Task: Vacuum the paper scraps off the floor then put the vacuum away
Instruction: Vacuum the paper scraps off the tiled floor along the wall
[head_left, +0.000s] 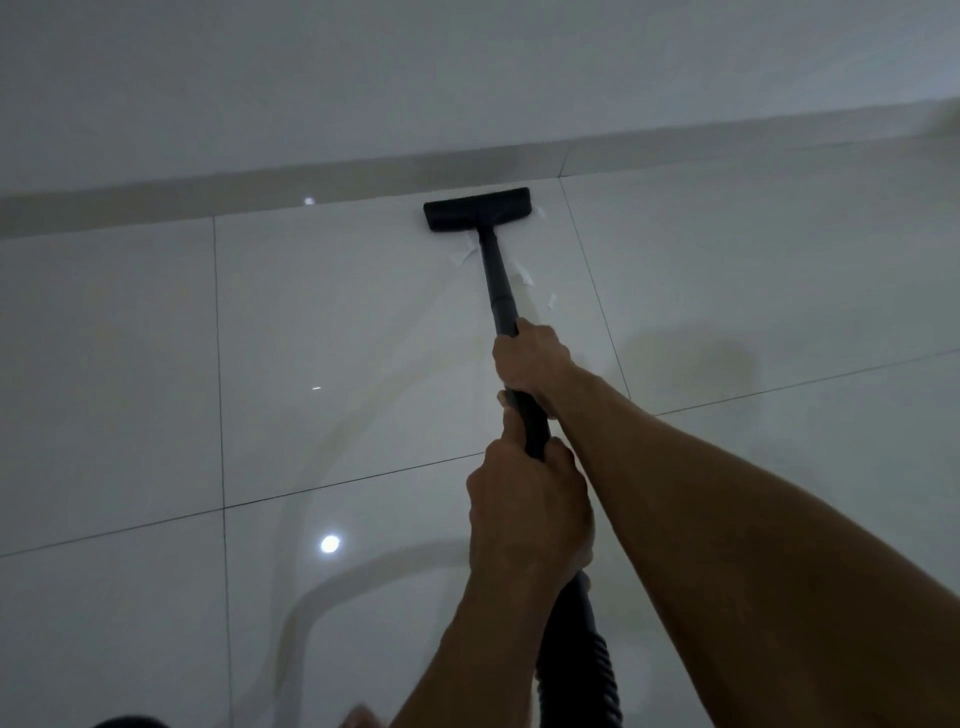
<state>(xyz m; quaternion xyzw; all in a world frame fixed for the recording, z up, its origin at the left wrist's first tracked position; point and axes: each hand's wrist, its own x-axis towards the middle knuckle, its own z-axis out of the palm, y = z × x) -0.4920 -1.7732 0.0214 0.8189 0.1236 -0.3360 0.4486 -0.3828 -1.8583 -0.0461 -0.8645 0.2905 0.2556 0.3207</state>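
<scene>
Black plastic makes up the whole vacuum: its wide floor head (477, 209) lies flat on the pale glossy tiled floor (130, 364), right up against the grey skirting (208, 192) at the foot of the white wall (363, 78). From the head a straight black wand (497, 286) runs back toward the person. The right hand (530, 361) grips the wand farther forward, fingers wrapped round it. The left hand (527, 512) grips it closer to the body, fingers curled round the tube where the ribbed black hose (587, 660) begins. White paper scraps (523, 274) lie on the tile on both sides of the wand, just behind the head, one small piece a little nearer the right hand. No brand, label or writing can be read anywhere on the vacuum.
</scene>
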